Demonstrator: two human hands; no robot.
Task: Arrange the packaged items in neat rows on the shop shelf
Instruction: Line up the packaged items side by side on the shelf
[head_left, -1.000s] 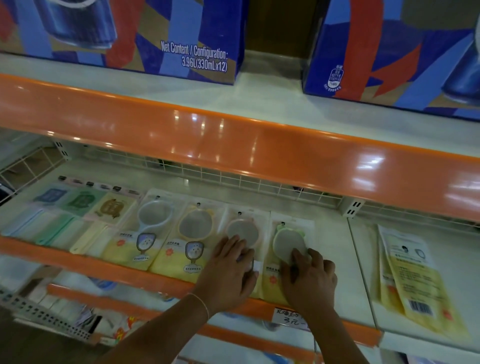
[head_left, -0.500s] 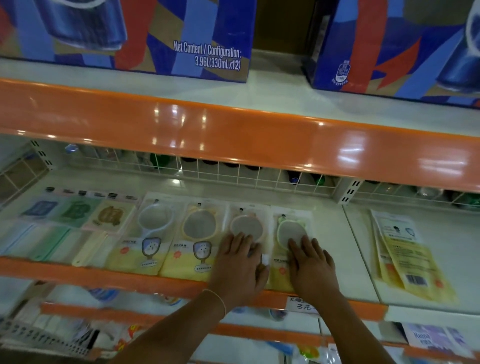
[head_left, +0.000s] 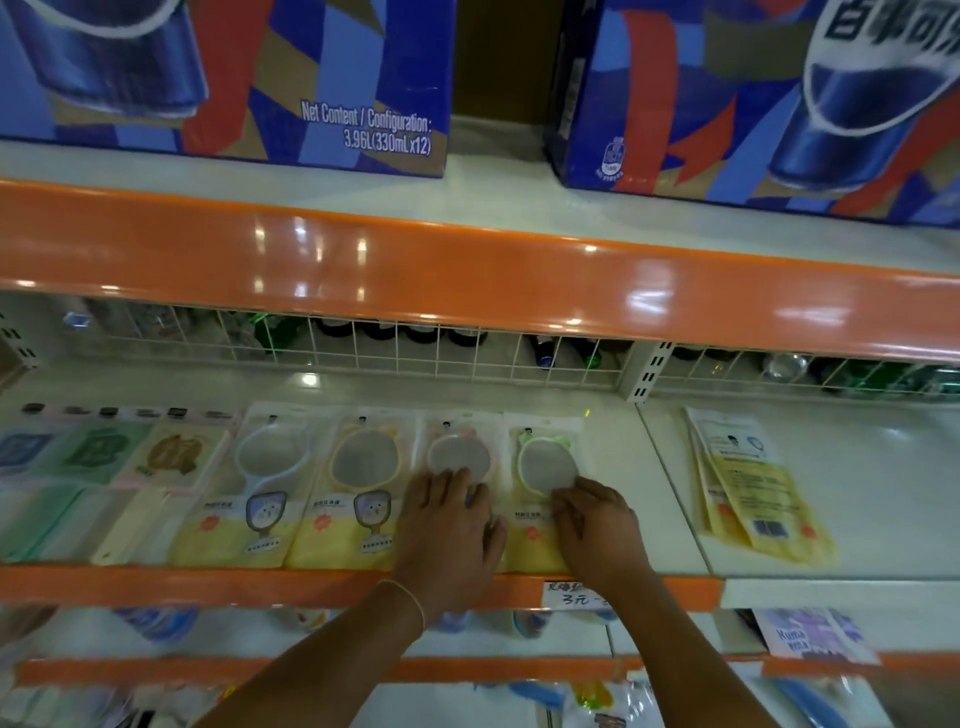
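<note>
Nearest you, the orange front lip (head_left: 260, 584) of the shop shelf (head_left: 613, 441) carries a handwritten price tag (head_left: 574, 596) just below your right wrist. Your left hand (head_left: 447, 535) lies flat on the lower half of the pink-rimmed mirror packet (head_left: 457, 447), fingers straight and pressing, its grip wide and holding nothing; a thin band circles that wrist. Your right hand (head_left: 597, 530) rests on the green-rimmed mirror packet (head_left: 545, 457) just beside it, fingers bent a little at the tips over the mirror's lower edge; I cannot tell whether they pinch the packet. These two packets end a row of four lying edge to edge with the yellow-rimmed packet (head_left: 358, 483) and the blue-rimmed packet (head_left: 260, 488). Further left lie smaller pastel packets (head_left: 104, 457). Well apart on the right section sits a loose stack of yellow packets (head_left: 753, 493), fanned askew. Behind, a white wire fence (head_left: 415, 353) screens bottles. Above, two blue drink cartons (head_left: 311, 78) stand on the upper shelf.
</note>
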